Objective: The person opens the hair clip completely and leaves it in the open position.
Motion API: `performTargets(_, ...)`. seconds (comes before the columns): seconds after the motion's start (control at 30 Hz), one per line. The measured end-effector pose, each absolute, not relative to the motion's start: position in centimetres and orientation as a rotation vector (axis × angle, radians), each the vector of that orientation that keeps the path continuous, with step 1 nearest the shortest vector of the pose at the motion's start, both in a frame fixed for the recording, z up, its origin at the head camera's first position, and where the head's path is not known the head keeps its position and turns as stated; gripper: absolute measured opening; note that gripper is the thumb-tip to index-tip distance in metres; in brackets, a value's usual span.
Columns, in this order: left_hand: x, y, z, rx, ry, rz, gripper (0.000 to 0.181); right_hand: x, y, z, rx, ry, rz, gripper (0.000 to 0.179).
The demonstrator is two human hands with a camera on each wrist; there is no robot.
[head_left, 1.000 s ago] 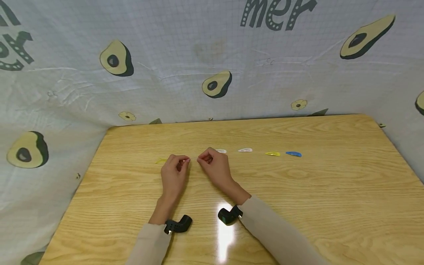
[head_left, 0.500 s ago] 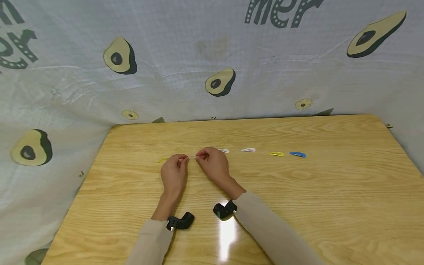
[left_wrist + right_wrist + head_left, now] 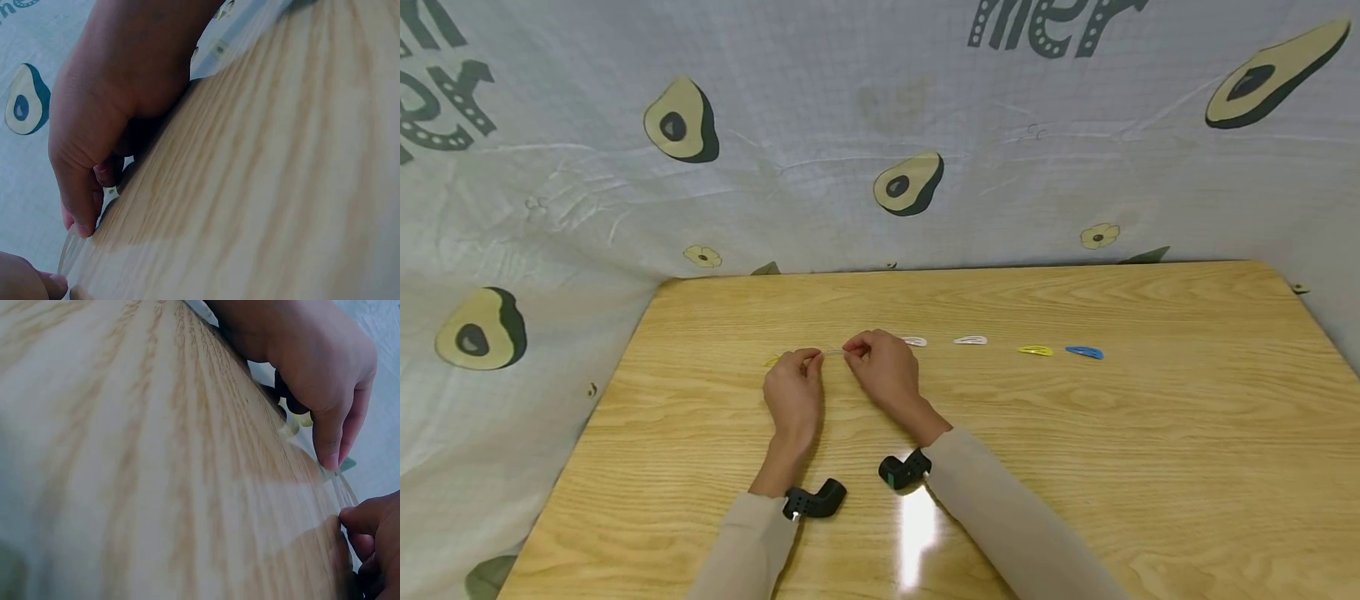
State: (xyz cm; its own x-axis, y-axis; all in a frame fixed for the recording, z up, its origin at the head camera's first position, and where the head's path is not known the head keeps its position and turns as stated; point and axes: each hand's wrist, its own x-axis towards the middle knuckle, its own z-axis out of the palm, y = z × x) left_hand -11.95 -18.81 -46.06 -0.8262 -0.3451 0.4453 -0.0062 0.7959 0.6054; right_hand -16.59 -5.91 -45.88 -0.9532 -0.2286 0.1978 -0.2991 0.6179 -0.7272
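My left hand [image 3: 795, 398] and right hand [image 3: 886, 372] face each other low over the left part of the wooden table. A thin, pale hair clip [image 3: 833, 351] spans the short gap between their fingertips. Thumb and fingers of each hand pinch one end of this clip [image 3: 343, 490], as the right wrist view shows. Just beyond the left hand's knuckles, part of a yellow hair clip [image 3: 772, 361] lies on the wood, the remainder hidden. Close by the right hand's knuckles lies a white hair clip [image 3: 914, 342].
Rightward in a loose row lie another white clip [image 3: 971, 340], a second yellow clip [image 3: 1036, 351] and a blue clip [image 3: 1085, 352]. The wooden table [image 3: 1112, 467] ends at a pale curtain [image 3: 805, 108] printed with avocados. Black cameras sit on both wrists.
Both hands have shifted slightly left over the table, still pinching the pale clip, which shows a little broader now. The head view has turned slightly left; the clips on the table stay put.
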Motion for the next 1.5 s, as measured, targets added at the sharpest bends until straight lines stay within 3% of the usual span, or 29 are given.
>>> performTargets(1.5, -12.00, -19.03, -45.99, 0.295, -2.435, -0.895, 0.012, -16.36, -6.09, -45.84, 0.442, -2.701, 1.277, 0.011)
